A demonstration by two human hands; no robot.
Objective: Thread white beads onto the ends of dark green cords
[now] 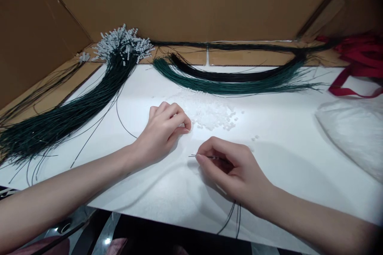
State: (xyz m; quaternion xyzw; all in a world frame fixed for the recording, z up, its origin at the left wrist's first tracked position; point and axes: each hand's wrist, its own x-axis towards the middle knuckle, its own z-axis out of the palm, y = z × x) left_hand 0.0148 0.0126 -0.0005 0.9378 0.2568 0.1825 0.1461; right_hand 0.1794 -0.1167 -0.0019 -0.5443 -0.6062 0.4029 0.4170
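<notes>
My right hand (230,163) is closed on a few thin dark wires, pinched between thumb and fingers. Their short tips (192,155) stick out to the left, and their long ends (238,219) hang below the palm toward the table's front edge. To the left, my left hand (167,127) has thumb and forefinger pinched together at the near-left edge of a pile of small white beads (209,111). Whatever lies between those fingertips is hidden or too small to tell.
A thick bundle of dark green wires (89,107) with white beaded tips (122,46) lies at left. Loose green wires (221,87) and black wires (227,75) curve behind the beads. Red ribbon (359,59) and a clear plastic bag (353,131) are at right. Cardboard walls (179,4) enclose the back.
</notes>
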